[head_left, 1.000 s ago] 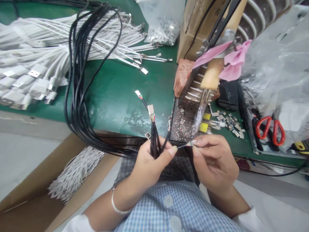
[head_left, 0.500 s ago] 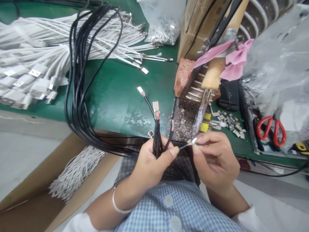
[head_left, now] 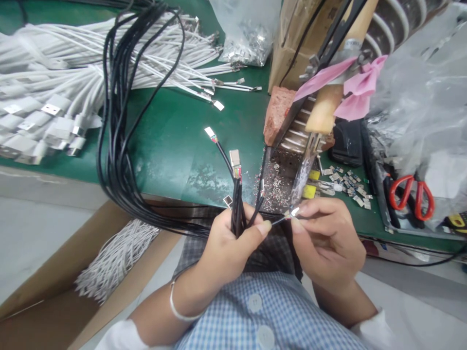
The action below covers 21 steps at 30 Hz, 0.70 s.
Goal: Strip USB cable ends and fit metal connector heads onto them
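Observation:
My left hand [head_left: 233, 243] is closed around a bundle of black cables [head_left: 238, 209], whose ends stick up past the fingers. Several ends carry small silver connectors, one of them a metal USB plug [head_left: 234, 158] with coloured wires at its base. One cable runs out between my left thumb and finger towards the right. At its tip is a small silver connector [head_left: 293, 212], pinched between the thumb and fingertips of my right hand [head_left: 326, 238]. Just above that connector hangs the tip of a soldering iron [head_left: 304, 170] with a wooden handle. The long black cables [head_left: 120, 121] loop away over the bench edge.
White USB cables [head_left: 65, 82] lie piled at the left of the green bench [head_left: 164, 141]. A brick [head_left: 277, 114] stands by the iron. Loose connectors [head_left: 355, 187] and red-handled pliers [head_left: 412, 197] are at the right. Below left, a cardboard box [head_left: 54, 272] holds more white cables.
Almost nothing differs. Both hands keep their grip in nearly the same place, and the view has shifted very slightly.

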Each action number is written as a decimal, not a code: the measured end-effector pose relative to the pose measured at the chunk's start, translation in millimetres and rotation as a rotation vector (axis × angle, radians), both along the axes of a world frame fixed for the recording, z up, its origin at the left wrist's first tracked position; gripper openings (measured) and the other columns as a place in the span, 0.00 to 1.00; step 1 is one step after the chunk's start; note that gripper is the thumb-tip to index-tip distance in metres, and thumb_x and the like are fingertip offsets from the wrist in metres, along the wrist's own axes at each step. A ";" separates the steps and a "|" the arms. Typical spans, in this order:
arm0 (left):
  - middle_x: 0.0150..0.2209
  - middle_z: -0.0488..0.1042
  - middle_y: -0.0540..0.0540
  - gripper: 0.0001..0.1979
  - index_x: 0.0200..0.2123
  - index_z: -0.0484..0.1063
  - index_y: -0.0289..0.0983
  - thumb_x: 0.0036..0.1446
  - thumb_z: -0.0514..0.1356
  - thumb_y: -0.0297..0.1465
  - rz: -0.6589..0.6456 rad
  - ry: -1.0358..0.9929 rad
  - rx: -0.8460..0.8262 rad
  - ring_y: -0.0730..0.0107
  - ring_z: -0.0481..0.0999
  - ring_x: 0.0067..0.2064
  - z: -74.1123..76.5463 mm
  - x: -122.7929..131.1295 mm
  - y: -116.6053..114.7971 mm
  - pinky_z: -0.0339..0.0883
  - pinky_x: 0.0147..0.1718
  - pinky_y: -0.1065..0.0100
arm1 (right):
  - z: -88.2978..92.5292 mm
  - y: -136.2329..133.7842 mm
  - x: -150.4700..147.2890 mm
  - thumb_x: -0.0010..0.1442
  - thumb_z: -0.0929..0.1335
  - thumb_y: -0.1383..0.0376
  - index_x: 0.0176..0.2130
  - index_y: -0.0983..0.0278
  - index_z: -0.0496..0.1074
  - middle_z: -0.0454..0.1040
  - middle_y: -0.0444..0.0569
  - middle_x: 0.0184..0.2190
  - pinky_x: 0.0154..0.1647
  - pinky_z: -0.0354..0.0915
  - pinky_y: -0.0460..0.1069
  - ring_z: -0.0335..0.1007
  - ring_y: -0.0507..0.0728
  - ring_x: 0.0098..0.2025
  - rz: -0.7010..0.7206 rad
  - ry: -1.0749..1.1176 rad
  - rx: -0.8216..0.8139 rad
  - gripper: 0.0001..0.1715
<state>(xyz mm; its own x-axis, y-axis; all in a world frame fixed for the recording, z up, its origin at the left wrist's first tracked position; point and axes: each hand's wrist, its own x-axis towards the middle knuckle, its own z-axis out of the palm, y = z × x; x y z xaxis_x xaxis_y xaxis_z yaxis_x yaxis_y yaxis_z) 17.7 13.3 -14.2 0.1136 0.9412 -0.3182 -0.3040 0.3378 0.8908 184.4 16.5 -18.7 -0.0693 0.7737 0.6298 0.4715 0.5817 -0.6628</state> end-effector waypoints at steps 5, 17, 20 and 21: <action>0.16 0.59 0.59 0.10 0.22 0.67 0.37 0.53 0.64 0.28 0.001 -0.002 -0.006 0.81 0.54 0.18 0.6 0.4 0.3 0.50 0.18 0.74 | 1.1 -0.2 -0.4 0.56 0.70 0.77 0.36 0.61 0.71 0.73 0.46 0.37 0.36 0.73 0.53 0.72 0.55 0.38 -0.013 -0.012 -0.004 0.12; 0.15 0.59 0.59 0.09 0.23 0.67 0.38 0.52 0.64 0.29 0.005 -0.019 -0.030 0.80 0.54 0.17 -0.1 0.5 0.6 0.48 0.17 0.72 | 3.1 -1.0 -1.0 0.55 0.70 0.77 0.36 0.61 0.71 0.73 0.47 0.37 0.36 0.74 0.55 0.74 0.56 0.37 -0.024 -0.029 0.001 0.12; 0.15 0.59 0.59 0.10 0.22 0.67 0.38 0.51 0.64 0.29 -0.005 0.009 -0.034 0.80 0.54 0.18 3.5 1.1 2.0 0.48 0.18 0.73 | 4.2 -1.1 -1.4 0.56 0.70 0.77 0.36 0.60 0.71 0.73 0.46 0.37 0.36 0.75 0.55 0.74 0.56 0.37 -0.032 -0.033 -0.003 0.12; 0.15 0.58 0.59 0.10 0.22 0.66 0.38 0.51 0.64 0.29 -0.003 0.020 -0.042 0.80 0.54 0.18 5.1 1.4 2.2 0.48 0.18 0.73 | 4.3 -1.2 -1.3 0.56 0.70 0.77 0.36 0.60 0.72 0.73 0.47 0.37 0.37 0.75 0.54 0.74 0.56 0.37 -0.028 -0.034 -0.004 0.12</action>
<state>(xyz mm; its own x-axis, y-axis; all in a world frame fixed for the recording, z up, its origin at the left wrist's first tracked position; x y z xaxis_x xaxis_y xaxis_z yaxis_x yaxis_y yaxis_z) 19.1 15.5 -9.1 0.1100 0.9268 -0.3592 -0.2850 0.3756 0.8819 183.0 15.4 -14.5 -0.0692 0.7782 0.6242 0.5099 0.5654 -0.6484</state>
